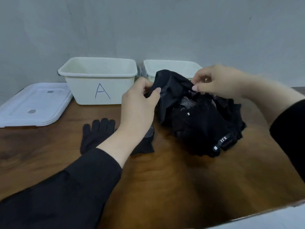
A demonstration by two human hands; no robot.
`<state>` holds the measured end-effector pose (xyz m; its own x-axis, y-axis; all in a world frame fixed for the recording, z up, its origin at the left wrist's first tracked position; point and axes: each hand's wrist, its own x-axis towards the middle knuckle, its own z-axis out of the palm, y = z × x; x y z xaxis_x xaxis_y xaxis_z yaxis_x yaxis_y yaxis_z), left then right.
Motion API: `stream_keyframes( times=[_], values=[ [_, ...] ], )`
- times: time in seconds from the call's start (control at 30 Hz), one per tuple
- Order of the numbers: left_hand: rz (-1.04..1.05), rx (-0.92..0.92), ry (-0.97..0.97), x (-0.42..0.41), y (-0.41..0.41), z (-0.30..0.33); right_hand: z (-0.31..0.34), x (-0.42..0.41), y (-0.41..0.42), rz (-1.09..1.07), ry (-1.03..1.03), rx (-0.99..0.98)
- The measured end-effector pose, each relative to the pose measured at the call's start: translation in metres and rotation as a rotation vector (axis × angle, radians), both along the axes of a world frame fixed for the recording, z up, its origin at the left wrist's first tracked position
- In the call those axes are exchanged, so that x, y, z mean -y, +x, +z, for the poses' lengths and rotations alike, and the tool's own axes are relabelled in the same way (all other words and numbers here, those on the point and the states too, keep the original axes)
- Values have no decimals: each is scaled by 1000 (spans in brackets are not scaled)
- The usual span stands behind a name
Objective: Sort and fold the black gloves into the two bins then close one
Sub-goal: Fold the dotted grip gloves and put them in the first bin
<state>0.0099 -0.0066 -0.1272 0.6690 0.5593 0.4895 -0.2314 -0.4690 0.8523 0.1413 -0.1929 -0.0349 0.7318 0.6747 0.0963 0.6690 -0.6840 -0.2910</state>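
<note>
Both the left hand (140, 100) and right hand (214, 81) pinch a black glove (171, 83) above the glove pile (201, 123) near the table's (165, 179) far edge, before bin A (99, 83) and the second bin (171, 66), bare wood toward the near edge.

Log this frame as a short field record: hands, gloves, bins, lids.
left hand: pinches the lifted black glove
right hand: pinches the same glove's other end
glove pile: on the wooden table, under the lifted glove
flat gloves: on the table by the left forearm
bin A: open, no glove visible inside
second bin: open, partly hidden
lids: stacked left of bin A
</note>
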Motion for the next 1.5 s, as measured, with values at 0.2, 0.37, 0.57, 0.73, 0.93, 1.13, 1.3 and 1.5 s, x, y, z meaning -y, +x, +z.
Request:
stream_keyframes(
  times=[0.2,0.37,0.57,0.73,0.93,1.13,1.3,1.5],
  values=[
    [-68,-9,185,33,25,10,-14,38,7,-60,-13,-4],
    [-439,-292,751,55,25,-18,-15,56,18,-186,-72,51],
    [-484,-142,647,45,13,-46,-34,50,30,-205,29,53],
    [-445,-363,833,43,20,-38,-41,33,47,-149,-74,42],
    [-460,-513,991,49,25,-55,-38,25,65,-242,-315,26],
    [-448,-405,856,53,21,-58,-49,20,71,-279,-117,30],
    [-420,-328,723,47,18,-46,-58,15,72,-254,-70,-20],
    [-351,-325,622,31,15,-42,-50,6,70,-285,89,90]
  ],
)
